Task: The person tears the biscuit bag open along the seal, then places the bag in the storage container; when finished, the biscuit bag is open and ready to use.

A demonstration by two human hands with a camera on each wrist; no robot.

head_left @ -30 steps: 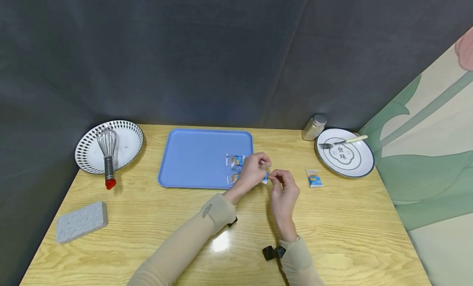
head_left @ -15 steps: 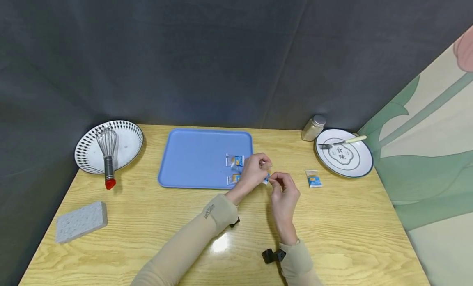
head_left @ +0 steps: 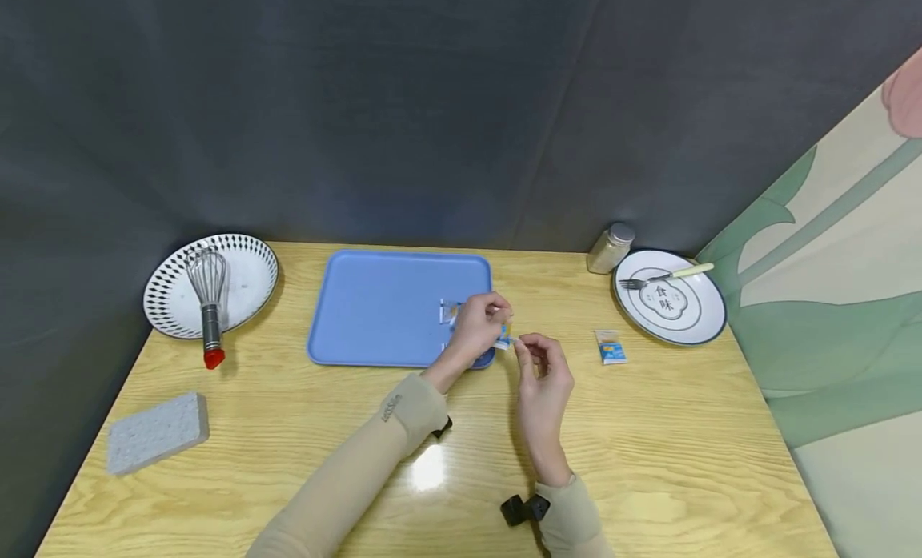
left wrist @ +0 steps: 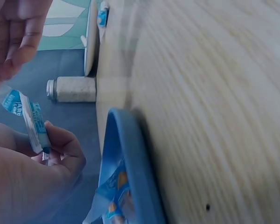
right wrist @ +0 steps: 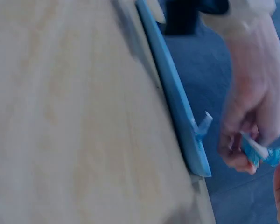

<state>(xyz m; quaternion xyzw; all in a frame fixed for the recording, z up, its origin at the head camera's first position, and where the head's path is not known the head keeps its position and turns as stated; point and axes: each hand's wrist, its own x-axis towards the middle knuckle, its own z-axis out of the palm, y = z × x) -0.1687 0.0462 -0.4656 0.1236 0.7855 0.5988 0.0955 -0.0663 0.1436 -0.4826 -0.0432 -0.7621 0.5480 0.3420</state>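
Over the right edge of the blue tray, my left hand holds a small blue-and-clear snack packet between thumb and fingers. The thumb and forefinger of my right hand pinch the packet's near right end. In the left wrist view, the packet is bent, and a strip of its wrapper stretches up to the right fingertips. More such packets lie in the tray, partly covered by my left hand in the head view. Another packet rests on the table to the right.
A patterned plate with a whisk on it stands at the back left, a grey sponge-like block in front. At the back right are a shaker jar and a white plate bearing a fork.
Both hands have shifted a little left with the packet, further over the tray's right edge. My left hand now covers more of the packets in the tray.
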